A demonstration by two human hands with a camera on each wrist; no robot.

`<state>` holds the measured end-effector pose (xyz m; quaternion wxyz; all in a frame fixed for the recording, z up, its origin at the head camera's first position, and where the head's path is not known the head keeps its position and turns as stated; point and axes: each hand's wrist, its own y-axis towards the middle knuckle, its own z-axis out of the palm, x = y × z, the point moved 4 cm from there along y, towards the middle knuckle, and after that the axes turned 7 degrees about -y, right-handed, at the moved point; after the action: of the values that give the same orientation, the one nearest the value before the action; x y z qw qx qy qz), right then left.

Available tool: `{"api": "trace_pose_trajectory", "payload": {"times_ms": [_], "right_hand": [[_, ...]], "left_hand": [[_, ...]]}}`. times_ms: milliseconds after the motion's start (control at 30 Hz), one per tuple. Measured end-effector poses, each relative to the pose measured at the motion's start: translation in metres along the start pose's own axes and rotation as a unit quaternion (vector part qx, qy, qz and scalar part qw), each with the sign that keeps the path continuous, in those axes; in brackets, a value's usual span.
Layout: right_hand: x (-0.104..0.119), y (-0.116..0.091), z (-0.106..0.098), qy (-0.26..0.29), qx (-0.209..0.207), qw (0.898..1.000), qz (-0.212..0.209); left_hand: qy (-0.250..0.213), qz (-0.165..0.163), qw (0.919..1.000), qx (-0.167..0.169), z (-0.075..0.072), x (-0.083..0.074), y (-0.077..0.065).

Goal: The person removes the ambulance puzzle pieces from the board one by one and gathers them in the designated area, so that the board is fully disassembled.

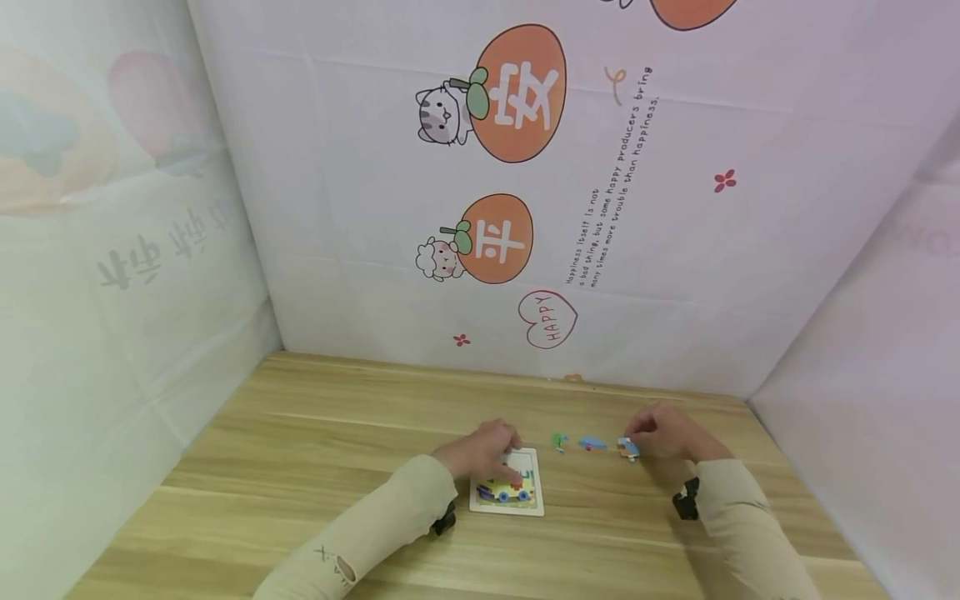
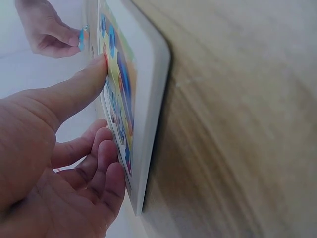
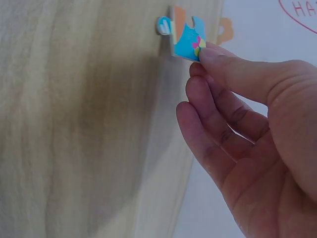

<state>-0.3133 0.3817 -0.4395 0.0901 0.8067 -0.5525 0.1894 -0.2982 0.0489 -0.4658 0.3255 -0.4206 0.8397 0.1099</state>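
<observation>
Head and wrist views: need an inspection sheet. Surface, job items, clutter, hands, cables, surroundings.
Surface: wood-grain table.
Job items: white-framed puzzle board, partly hidden by a hand; green piece and blue piece loose to its right; held piece.
Clutter: nothing seen.
Left hand: thumb touching the board's picture.
Right hand: pinches the held piece.
Wrists: black device on each.
Cables: nothing seen.
Surroundings: white sheeting behind and at both sides, printed.
</observation>
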Motion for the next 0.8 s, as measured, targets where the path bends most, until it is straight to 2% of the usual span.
{"api": "trace_pose_trajectory", "payload": {"times_ms": [233, 600, 800], "right_hand": [[-0.004, 0.001, 0.006, -0.022, -0.011, 1.0, 0.011], [-0.004, 0.003, 0.01, -0.022, -0.01, 1.0, -0.004], [0.01, 0.005, 0.004, -0.039, -0.008, 0.999, 0.004]], "left_hand": [[0.008, 0.002, 1.0, 0.002, 0.001, 0.0, 0.001], [0.016, 0.003, 0.9999, 0.004, 0.001, -0.002, 0.002], [0.024, 0.005, 0.9997, 0.004, 0.001, -0.002, 0.002]]}}
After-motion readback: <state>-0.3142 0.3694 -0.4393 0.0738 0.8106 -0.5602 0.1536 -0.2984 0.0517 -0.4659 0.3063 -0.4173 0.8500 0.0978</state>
